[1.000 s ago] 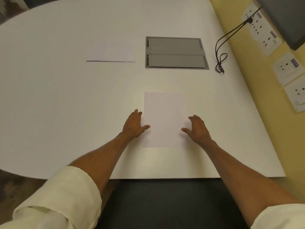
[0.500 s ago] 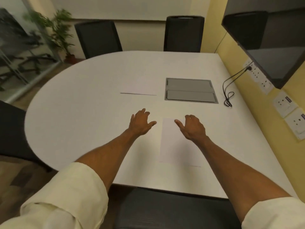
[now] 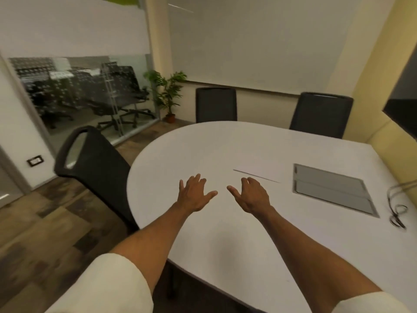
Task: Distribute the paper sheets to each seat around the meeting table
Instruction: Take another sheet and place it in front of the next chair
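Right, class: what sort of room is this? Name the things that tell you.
Most likely an office meeting room: a large white rounded table with a grey cable hatch set into its top, black office chairs pulled up around it, and a glass partition showing more office chairs beyond.

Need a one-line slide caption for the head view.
Both empty hands, left and right, hover over the white table near a paper stack.

A white paper stack [image 3: 259,169] lies flat on the white tabletop [image 3: 203,150], just left of the grey hatch [image 3: 331,188]. Its near edge shows as a thin dark line (the rest nearly blends into the surface). It lies square and untouched.
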The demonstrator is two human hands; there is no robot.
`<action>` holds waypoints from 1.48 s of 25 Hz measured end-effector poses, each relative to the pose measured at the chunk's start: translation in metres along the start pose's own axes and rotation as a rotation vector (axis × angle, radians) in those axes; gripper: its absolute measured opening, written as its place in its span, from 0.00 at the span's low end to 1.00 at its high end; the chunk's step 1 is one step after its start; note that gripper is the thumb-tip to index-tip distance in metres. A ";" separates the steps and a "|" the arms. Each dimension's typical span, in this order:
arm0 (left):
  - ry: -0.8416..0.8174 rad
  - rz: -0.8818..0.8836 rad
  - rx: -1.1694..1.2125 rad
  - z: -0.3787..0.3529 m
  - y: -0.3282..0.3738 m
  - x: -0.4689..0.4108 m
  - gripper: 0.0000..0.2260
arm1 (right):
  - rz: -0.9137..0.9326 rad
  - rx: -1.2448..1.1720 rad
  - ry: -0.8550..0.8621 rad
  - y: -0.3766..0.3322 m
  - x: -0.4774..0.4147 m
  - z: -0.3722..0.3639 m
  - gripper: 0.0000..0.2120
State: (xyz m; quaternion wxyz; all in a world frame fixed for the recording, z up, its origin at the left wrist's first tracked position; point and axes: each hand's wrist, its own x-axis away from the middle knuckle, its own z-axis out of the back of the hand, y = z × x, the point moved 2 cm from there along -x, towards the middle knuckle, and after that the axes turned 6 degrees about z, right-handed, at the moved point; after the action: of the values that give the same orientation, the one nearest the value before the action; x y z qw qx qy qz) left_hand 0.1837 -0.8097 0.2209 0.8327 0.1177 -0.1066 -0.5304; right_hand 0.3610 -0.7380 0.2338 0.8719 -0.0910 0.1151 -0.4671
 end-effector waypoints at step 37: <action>0.259 0.610 -0.046 0.281 -0.636 -0.199 0.28 | 0.719 -0.048 -0.111 -0.678 -0.418 -0.202 0.32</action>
State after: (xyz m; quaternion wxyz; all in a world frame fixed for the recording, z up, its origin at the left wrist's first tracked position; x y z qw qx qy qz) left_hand -0.5301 -0.9128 0.2807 0.9622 0.1281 -0.0182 -0.2396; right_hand -0.4590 -0.7696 0.2696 0.9830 -0.0904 0.1032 -0.1222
